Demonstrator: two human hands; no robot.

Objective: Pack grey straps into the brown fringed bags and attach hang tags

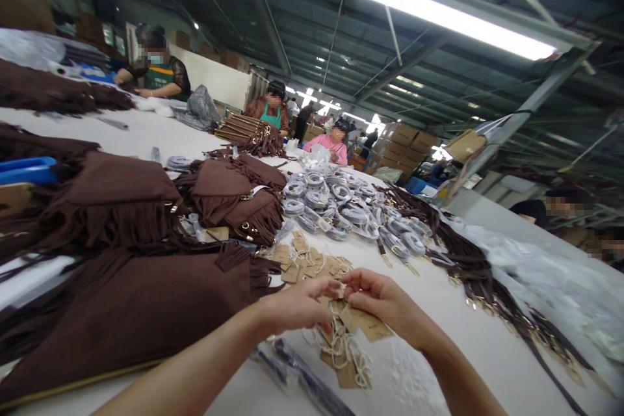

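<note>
My left hand (305, 302) and my right hand (383, 296) meet fingertip to fingertip over the white table. Thumb and fingers of the right hand are closed on a brown cardboard hang tag (373, 326). My left fingers pinch at its thin white string, partly hidden by the hand. Below both hands lie more kraft hang tags (348, 372) with tangled white strings (341, 344). Just beyond them is another pile of hang tags (292, 266). A dark brown fringed bag (180, 299) lies left of my left hand.
Further fringed bags (121, 185) cover the left side. Plastic-wrapped coiled straps (341, 198) are heaped ahead, with brown straps with metal clasps (468, 260) along the right. Plastic-wrapped dark items (307, 377) lie nearest me. Co-workers (160, 71) sit around the table's far end.
</note>
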